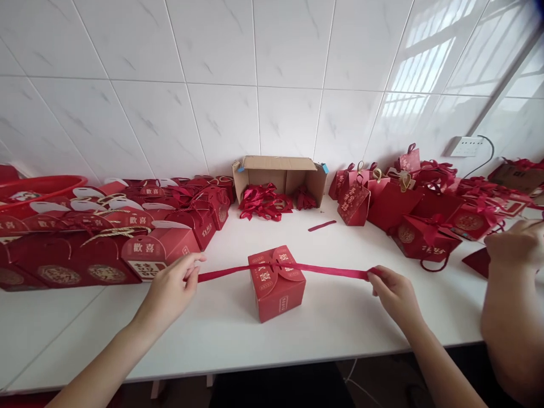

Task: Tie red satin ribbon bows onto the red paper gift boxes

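A small red gift box with gold lettering stands on the white table in front of me. A red ribbon lies stretched across its petal-shaped top. My left hand pinches the ribbon's left end, fingers closed. My right hand pinches the right end, also closed. The ribbon is pulled taut between both hands.
Several finished red boxes crowd the left side. An open cardboard carton holding loose red ribbons sits at the wall. More red gift bags fill the right. Another person's arm reaches in at far right. A short ribbon scrap lies loose.
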Motion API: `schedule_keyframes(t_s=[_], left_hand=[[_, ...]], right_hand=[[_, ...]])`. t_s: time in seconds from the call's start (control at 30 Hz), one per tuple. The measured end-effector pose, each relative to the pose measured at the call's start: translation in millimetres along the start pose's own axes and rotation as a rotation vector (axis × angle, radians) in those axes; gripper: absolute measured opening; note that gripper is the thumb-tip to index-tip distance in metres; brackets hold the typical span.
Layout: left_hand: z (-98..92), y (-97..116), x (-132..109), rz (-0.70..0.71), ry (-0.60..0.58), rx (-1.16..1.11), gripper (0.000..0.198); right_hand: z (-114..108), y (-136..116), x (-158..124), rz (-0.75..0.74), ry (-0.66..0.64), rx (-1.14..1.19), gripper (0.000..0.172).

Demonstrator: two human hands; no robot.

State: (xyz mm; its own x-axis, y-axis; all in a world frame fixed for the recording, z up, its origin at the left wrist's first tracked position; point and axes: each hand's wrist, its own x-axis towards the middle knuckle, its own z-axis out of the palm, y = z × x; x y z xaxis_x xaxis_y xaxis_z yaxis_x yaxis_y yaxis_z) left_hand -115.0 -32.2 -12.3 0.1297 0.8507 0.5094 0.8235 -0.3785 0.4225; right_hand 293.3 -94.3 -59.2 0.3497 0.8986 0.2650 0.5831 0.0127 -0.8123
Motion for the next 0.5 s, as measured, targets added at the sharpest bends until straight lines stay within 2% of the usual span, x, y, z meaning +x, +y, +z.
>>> schedule_keyframes(t_s=[0.1,0.2,0.3,0.37,0.43,0.5], left_hand=[[5.3,-12,-5,-0.014,-0.036,0.039,0.017],[8.6,-14,-6,0.017,-0.095,0.038,0.017],[11.2,-6,-5,0.040,-0.097,-0.055,0.019],[13.3,6,-3,-0.022,-0.104,-0.173,0.025],[15.3,20,-1,-0.112,-0.210,-0.296,0.033],[16.8,33,1,-0.184,-0.387,-0.369,0.037]], right_hand=[[0,12,0,0.035,-0.025,-0.030,0.025],[3,13,6,0.056,-0.038,-0.041,0.025],[6,4,14,0.091,-0.037,0.018,0.028],[7,-6,20,0.116,-0.041,0.130,0.031],[8,-17,24,0.143,-0.027,0.281,0.033],[9,-28,29,0.154,0.007,0.468,0.032]])
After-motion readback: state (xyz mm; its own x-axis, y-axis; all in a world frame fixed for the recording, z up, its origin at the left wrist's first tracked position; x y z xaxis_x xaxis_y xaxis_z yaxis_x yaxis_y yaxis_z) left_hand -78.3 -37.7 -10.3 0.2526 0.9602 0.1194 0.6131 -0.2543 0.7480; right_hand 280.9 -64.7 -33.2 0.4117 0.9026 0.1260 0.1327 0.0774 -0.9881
